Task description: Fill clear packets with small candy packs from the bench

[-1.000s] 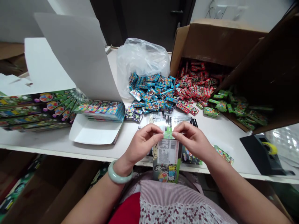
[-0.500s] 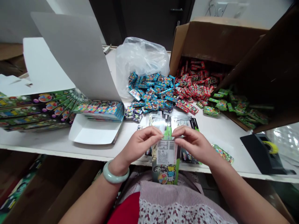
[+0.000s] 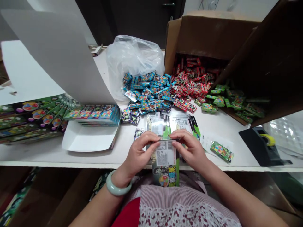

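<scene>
Between my two hands hangs a printed candy pouch (image 3: 165, 168) with a white label, its clear top edge pinched at both corners. My left hand (image 3: 142, 148), with a pale green bangle (image 3: 118, 185) on the wrist, closes thumb and fingers on the left corner. The right corner is pinched by my right hand (image 3: 189, 146). Behind them more flat pouches (image 3: 187, 123) lie on the table, partly covered by my fingers. Farther back are heaps of small blue candy packets (image 3: 151, 91) and red candy packets (image 3: 191, 83).
Green packets (image 3: 219, 101) spill from a cardboard box (image 3: 208, 37) at the right. A black tape dispenser (image 3: 254, 148) stands near the front edge. At the left is an open white display box (image 3: 85, 138) holding packets. A clear plastic bag (image 3: 134, 56) rests behind the blue heap.
The view has shifted slightly to the right. Both hands still pinch the pouch's top edge, and the pouch hangs in nearly the same place.
</scene>
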Motion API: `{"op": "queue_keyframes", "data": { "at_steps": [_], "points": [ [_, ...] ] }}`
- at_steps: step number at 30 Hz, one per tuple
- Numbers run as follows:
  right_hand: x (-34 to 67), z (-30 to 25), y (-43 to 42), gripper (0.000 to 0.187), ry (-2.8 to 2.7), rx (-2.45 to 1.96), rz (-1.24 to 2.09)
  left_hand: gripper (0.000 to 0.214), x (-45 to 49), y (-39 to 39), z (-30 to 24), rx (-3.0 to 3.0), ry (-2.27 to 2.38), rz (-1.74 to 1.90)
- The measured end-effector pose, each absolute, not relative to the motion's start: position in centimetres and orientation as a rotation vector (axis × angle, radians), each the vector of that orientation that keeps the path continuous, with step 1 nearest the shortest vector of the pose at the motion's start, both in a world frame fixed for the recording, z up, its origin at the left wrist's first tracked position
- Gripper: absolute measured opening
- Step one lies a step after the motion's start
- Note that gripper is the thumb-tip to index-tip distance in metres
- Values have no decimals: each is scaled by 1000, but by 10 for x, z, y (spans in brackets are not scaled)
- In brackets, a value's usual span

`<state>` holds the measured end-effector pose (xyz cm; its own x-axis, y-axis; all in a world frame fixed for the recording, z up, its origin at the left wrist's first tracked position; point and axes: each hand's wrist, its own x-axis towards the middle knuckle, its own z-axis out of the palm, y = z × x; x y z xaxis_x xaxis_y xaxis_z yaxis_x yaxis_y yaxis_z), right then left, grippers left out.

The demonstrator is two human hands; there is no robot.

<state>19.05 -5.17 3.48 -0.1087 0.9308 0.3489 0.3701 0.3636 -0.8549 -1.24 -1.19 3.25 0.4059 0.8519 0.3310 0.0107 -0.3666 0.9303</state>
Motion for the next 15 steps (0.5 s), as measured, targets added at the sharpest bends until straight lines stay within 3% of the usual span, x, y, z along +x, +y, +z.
{"op": "queue_keyframes", "data": {
  "at_steps": [5,10,15],
  "points": [
    [185,34,-54,12,-1667,-1151,707,9,-16,-11,32,1597,769,981],
    [187,35,-54,13,-1646,-1130,694,31,-14,-11,35,1366,785,917],
    [185,36,-52,11,-1631,-1165,677,8,-10,-6,40,1656,789,944]
  ]
}}
